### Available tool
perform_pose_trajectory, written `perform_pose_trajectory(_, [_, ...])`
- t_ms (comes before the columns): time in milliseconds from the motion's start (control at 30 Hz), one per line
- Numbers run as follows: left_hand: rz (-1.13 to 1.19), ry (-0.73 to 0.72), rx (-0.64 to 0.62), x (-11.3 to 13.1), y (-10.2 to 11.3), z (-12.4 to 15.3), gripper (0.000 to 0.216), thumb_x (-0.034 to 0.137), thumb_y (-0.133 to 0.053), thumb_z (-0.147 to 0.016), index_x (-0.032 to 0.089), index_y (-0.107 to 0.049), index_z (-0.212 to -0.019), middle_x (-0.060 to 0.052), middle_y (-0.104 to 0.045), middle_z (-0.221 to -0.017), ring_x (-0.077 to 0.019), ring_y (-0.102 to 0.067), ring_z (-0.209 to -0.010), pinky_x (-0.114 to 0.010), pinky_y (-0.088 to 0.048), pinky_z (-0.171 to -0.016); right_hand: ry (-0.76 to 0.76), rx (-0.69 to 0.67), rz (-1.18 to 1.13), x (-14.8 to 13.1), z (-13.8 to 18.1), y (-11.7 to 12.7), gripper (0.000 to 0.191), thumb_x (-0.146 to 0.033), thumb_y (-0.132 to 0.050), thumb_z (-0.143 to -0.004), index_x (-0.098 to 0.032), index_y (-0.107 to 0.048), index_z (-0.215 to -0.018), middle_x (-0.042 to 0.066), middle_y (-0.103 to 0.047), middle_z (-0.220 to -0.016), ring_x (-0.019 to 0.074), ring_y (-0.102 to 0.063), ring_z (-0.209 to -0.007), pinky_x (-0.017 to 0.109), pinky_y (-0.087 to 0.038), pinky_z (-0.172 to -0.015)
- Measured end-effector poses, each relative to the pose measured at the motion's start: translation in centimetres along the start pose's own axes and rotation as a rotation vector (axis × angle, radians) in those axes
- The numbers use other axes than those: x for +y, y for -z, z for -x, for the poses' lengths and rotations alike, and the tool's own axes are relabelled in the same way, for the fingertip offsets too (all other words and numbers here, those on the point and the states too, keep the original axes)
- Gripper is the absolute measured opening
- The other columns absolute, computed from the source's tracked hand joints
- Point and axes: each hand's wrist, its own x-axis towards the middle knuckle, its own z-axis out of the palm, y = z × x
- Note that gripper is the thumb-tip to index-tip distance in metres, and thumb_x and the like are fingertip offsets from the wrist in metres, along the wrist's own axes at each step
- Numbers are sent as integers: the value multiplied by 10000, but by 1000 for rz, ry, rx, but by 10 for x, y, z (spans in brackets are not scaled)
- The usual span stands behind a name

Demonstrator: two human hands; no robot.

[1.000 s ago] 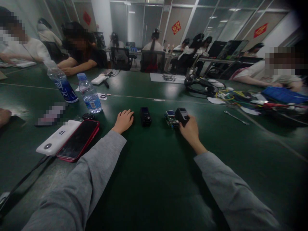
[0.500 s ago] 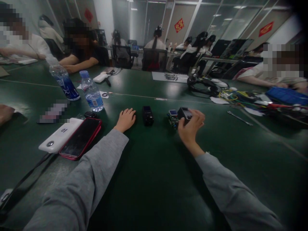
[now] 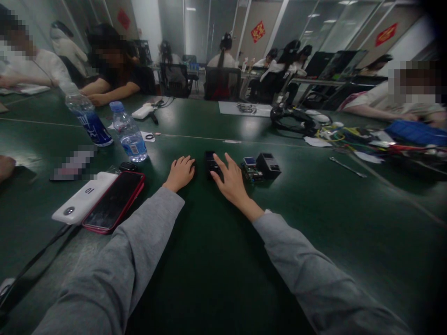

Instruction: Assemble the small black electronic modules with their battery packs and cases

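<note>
My left hand (image 3: pixel 180 173) lies on the green table with its fingers stretched out and nothing held. Just right of it stands a small black device (image 3: pixel 209 158), partly hidden behind the fingers of my right hand (image 3: pixel 228 180). That hand is open, thumb and fingers spread over the device's right side; whether they touch it I cannot tell. Beyond my right hand sits a small green circuit board with a screen (image 3: pixel 252 173). Beside the board is a black box-shaped device (image 3: pixel 268 166), its top lighter in places.
Left of me lie a white power bank (image 3: pixel 84 197) and a red-cased phone (image 3: pixel 117 200), with a water bottle (image 3: pixel 131 135) and a blue-labelled bottle (image 3: pixel 89 122) behind. A wrench (image 3: pixel 347 167) and tangled cables (image 3: pixel 335 135) are at right. Several people sit around.
My right hand has let go of the black box-shaped device and moved left to the small black device. My left hand has stayed in place on the table.
</note>
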Motion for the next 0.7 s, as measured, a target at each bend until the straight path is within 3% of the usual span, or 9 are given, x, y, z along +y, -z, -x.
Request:
perform_pose_trajectory(100, [-11,1,-3,1,2,0,450,312,-363,-996,179,-533,-1391,-116,-494,-1500,-315,-424,-1390,-549,-332,-1152,112,-139,-12,-3,2,1,588,-539,-405,-1012,-311,-297,-1543,124,-212,-1612,334,-324,-1435,535,-369,-1102])
perform_pose_trajectory(167, [-10,2,-11,1,1,0,451,318,-360,-999,185,-527,-1396,-115,-489,-1504,-312,-421,-1393,-551,-328,-1153,104,-161,-35,-4,2,-1,598,-557,-411,-1006,-293,-310,-1534,133,-285,-1581,323,-373,-1404,517,-402,-1076])
perform_pose_trajectory(300, [8,6,-17,-2,-2,-1,452,339,-361,-1003,202,-518,-1404,-107,-483,-1510,-307,-412,-1401,-555,-315,-1161,77,-94,-31,-3,3,-2,577,-589,-420,-993,-218,-443,-1435,163,-484,-1408,315,-450,-1320,482,-429,-1037])
perform_pose_trajectory(567, [-11,17,-20,0,0,0,458,348,-351,-1005,209,-522,-1407,-97,-482,-1513,-302,-409,-1403,-551,-323,-1160,37,11,12,-3,3,-2,527,-618,-432,-978,-161,-570,-1203,151,-597,-1131,303,-577,-1038,433,-477,-888])
perform_pose_trajectory(700, [-47,27,-38,5,6,1,464,337,-334,-1009,195,-518,-1410,-89,-472,-1522,-290,-402,-1406,-524,-319,-1167,10,75,12,-2,3,-2,525,-611,-453,-974,-149,-572,-1193,155,-593,-1131,309,-575,-1048,447,-491,-885])
